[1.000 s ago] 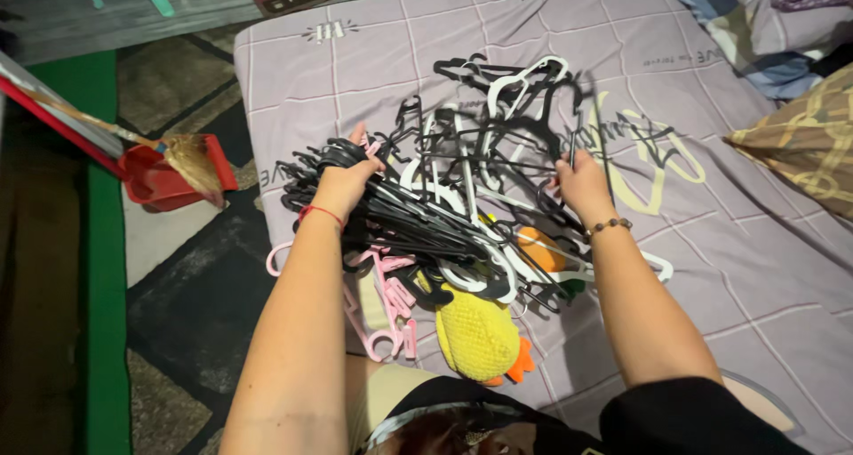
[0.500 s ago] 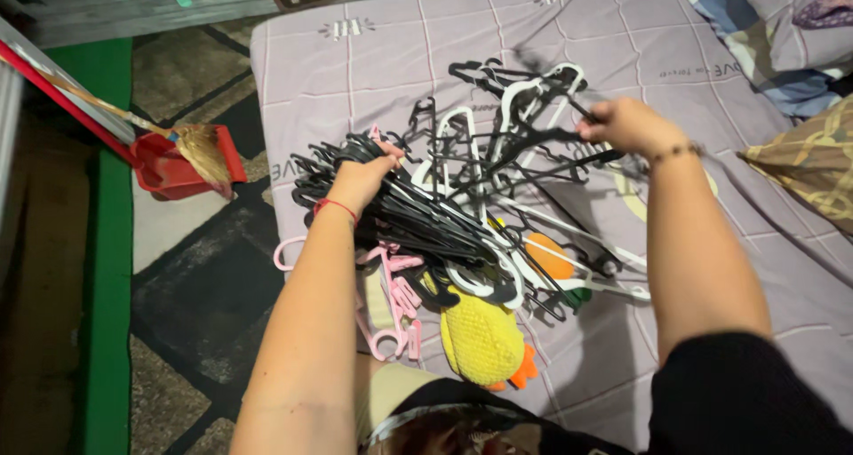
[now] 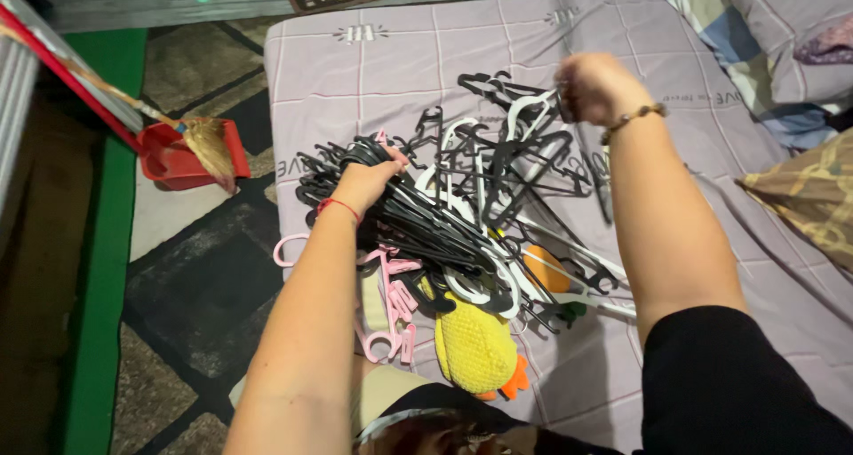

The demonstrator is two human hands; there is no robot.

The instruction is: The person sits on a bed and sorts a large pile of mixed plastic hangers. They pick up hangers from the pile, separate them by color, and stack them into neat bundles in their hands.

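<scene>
On the bed (image 3: 373,73), one left hand (image 3: 369,181) grips a black hanger bundle (image 3: 418,219); at two o'clock, one right hand (image 3: 593,86) clenches one hanger (image 3: 542,148).

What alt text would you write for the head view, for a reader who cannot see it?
A person's left hand grips a bundle of black hangers over a tangled pile of hangers on a lilac bedsheet, while the right hand pulls one hanger up. A yellow knitted duck lies below; a red dustpan is on the floor.
</scene>
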